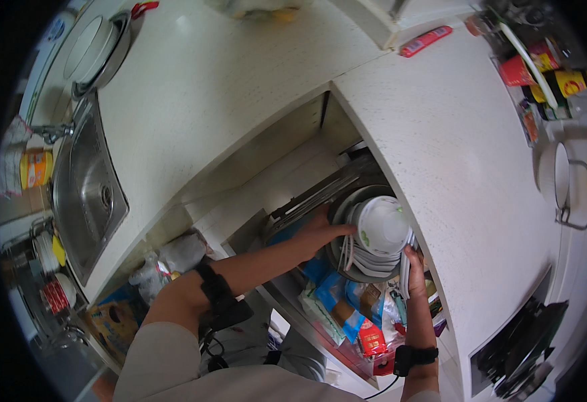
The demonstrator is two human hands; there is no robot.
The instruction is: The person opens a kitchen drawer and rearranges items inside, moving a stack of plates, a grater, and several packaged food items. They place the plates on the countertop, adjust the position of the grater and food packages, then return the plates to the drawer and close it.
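Note:
In an opening below the counter, a stack of white bowls (pixel 383 224), the top one with green marks, sits in a round dark pan (pixel 334 213). White dishes (pixel 373 264) are wedged beside the bowls, some tilted. My left hand (pixel 323 228) is at the pan's left side, its thumb against the bowls and its other fingers partly hidden. My right hand (pixel 415 271) grips upright white plates (pixel 404 274) at the stack's right side. Under the pan, a pulled-out drawer (pixel 313 321) holds blue packets (pixel 341 299) and a red packet (pixel 372 337).
The pale countertop (pixel 213 90) curves around the opening. A steel sink (pixel 87 191) is at left, with nested basins (pixel 92 53) above it. At right are a white pot (pixel 554 173) and several bottles (pixel 569 85). A red packaged stick (pixel 426 41) lies near the wall corner.

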